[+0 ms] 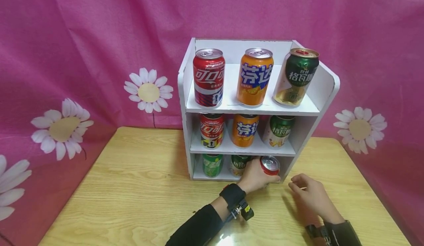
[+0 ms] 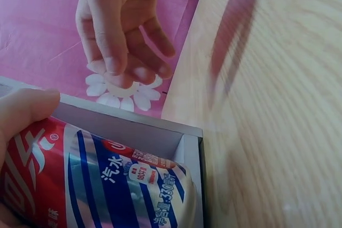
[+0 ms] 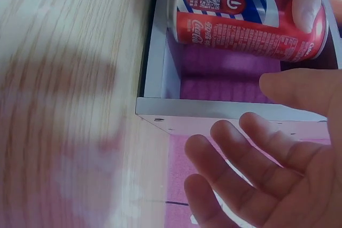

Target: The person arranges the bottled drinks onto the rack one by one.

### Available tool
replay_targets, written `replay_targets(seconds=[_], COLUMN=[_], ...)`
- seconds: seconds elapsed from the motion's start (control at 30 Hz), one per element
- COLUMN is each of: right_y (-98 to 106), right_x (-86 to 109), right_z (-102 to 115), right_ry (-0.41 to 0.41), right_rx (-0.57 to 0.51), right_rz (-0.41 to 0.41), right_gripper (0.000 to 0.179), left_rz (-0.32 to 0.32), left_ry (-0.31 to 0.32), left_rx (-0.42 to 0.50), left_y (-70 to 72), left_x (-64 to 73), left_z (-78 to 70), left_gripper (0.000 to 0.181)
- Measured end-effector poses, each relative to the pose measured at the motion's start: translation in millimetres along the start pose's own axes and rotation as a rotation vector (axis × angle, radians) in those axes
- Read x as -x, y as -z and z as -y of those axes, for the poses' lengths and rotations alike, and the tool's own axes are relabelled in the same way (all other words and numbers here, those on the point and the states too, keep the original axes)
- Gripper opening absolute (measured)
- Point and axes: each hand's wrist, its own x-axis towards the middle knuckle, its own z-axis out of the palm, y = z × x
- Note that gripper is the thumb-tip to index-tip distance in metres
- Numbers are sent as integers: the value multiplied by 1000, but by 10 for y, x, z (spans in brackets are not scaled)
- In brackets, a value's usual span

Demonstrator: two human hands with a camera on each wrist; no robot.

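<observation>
My left hand [image 1: 256, 175] grips a red Coca-Cola can [image 1: 270, 165] at the right opening of the bottom shelf. In the left wrist view the can [image 2: 101, 180] shows its blue, white and red side, with my thumb near its upper end. My right hand [image 1: 309, 192] hovers beside the rack's lower right corner, fingers loosely bent and holding nothing. The right wrist view shows that hand [image 3: 267, 169] apart from the can. Left of the gripped can stand a green kvass can [image 1: 237, 164], partly hidden by my left hand, and a green Sprite-like can [image 1: 212, 165].
The white three-tier rack [image 1: 256, 109] stands on a wooden table [image 1: 142, 187]. Its top tier holds a cola can [image 1: 209, 77], an orange Fanta can [image 1: 255, 77] and a green-gold kvass can [image 1: 296, 77]. Three similar cans fill the middle tier. A pink flowered cloth [image 1: 99, 29] hangs behind.
</observation>
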Motion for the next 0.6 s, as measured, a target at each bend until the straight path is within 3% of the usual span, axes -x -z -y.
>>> replay_targets(seconds=[0.33, 0.6], right_y=[-14, -16], right_x=[-9, -4], right_z=[-4, -10], right_ry=[-8, -2], right_rx=[-4, 9], right_rz=[19, 8], right_gripper=[19, 19], left_rz=[-26, -55], left_ry=[61, 49], left_rx=[9, 55], left_y=[-61, -153], left_x=[-52, -107], left_z=[6, 21], left_gripper=[75, 75])
